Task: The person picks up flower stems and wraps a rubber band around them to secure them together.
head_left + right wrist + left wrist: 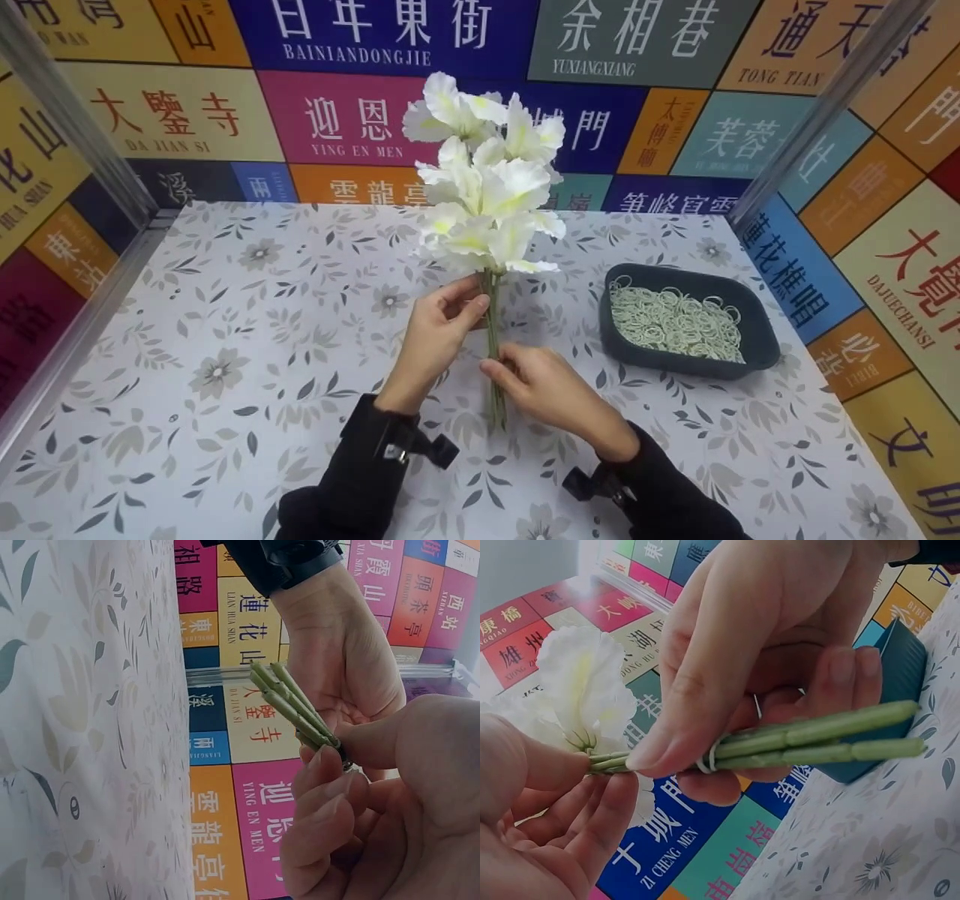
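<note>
A bunch of white artificial flowers (491,187) with yellow-tinted petals stands up over the table in the head view. Just below the blossoms, my left hand (435,330) pinches the green stems (492,319) between thumb and fingers. Lower down, the thumb and fingers of my right hand (555,390) grip the same stems. A pale rubber band (711,755) circles the stems (817,731) beside the right fingertips in the left wrist view. Several cut stem ends (289,697) stick out past the right hand (375,817) in the right wrist view.
To the right stands a dark tub (690,366) holding many pale green rubber bands (679,322). A leaf-and-flower patterned cover (225,435) lies over the table. Panels with coloured lettering (337,112) rise behind and at both sides, with clear strips at the corners.
</note>
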Tool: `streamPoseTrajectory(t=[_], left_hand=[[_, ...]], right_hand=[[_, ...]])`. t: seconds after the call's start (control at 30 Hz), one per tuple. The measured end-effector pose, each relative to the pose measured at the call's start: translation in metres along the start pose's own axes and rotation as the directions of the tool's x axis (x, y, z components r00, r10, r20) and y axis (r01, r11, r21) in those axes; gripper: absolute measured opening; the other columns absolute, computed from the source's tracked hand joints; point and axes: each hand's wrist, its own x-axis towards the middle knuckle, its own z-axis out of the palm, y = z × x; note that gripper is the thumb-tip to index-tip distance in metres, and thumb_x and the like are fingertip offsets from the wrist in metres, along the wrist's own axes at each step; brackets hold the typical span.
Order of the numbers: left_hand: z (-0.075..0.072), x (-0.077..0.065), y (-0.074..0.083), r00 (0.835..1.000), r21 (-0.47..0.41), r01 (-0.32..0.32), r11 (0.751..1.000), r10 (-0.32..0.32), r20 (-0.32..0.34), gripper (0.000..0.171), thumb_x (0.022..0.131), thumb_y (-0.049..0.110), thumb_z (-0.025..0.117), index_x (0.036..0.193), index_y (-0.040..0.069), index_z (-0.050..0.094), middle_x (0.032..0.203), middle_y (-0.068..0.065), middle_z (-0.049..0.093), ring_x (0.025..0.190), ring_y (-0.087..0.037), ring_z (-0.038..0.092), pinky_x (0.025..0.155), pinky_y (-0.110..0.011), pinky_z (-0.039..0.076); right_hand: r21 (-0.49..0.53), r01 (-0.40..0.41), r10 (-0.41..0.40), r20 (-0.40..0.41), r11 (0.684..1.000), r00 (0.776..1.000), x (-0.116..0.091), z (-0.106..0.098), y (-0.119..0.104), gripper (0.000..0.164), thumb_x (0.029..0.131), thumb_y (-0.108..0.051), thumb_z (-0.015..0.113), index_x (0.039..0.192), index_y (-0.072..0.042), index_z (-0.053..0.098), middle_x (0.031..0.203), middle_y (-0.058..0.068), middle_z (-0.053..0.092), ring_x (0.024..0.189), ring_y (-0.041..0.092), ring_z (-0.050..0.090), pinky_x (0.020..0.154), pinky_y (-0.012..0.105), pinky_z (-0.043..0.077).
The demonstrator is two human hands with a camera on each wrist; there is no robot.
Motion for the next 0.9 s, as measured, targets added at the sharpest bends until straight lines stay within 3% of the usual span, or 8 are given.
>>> streamPoseTrajectory(t=[0.27, 0.63, 0.9], left_hand=[[-0.002, 0.005, -0.018, 0.997, -0.018, 0.072, 0.997, -0.073, -0.034, 0.037, 0.098, 0.005, 0.065, 0.129, -0.013, 0.058, 0.120, -0.026, 0.066, 0.099, -0.031, 0.070, 0.083, -0.037, 0.060], [-0.003, 0.010, -0.047, 0.986, -0.052, 0.153, 0.987, -0.156, -0.060, 0.037, 0.097, 0.002, 0.064, 0.131, -0.014, 0.056, 0.118, -0.028, 0.066, 0.100, -0.032, 0.070, 0.083, -0.036, 0.060], [-0.004, 0.011, -0.080, 0.967, 0.016, 0.243, 0.970, -0.241, -0.081, 0.037, 0.097, 0.004, 0.064, 0.130, -0.012, 0.058, 0.118, -0.024, 0.068, 0.091, -0.023, 0.071, 0.077, -0.033, 0.061]], right_hand=[[-0.045, -0.025, 0.027, 0.049, 0.999, 0.998, 0.004, 0.007, 0.011, 0.031, 0.107, -0.037, 0.050, 0.084, -0.017, 0.055, 0.067, -0.010, 0.044, 0.056, 0.007, 0.042, 0.054, 0.029, 0.043], [0.104, -0.115, 0.095, 0.180, 0.988, 0.979, 0.014, 0.013, 0.031, 0.032, 0.108, -0.035, 0.049, 0.092, -0.011, 0.063, 0.072, -0.005, 0.052, 0.061, 0.010, 0.048, 0.061, 0.033, 0.048], [0.122, -0.145, 0.114, 0.229, 0.982, 0.967, 0.019, 0.026, 0.052, 0.032, 0.107, -0.031, 0.052, 0.085, -0.010, 0.062, 0.068, -0.007, 0.047, 0.057, 0.009, 0.042, 0.055, 0.028, 0.039]])
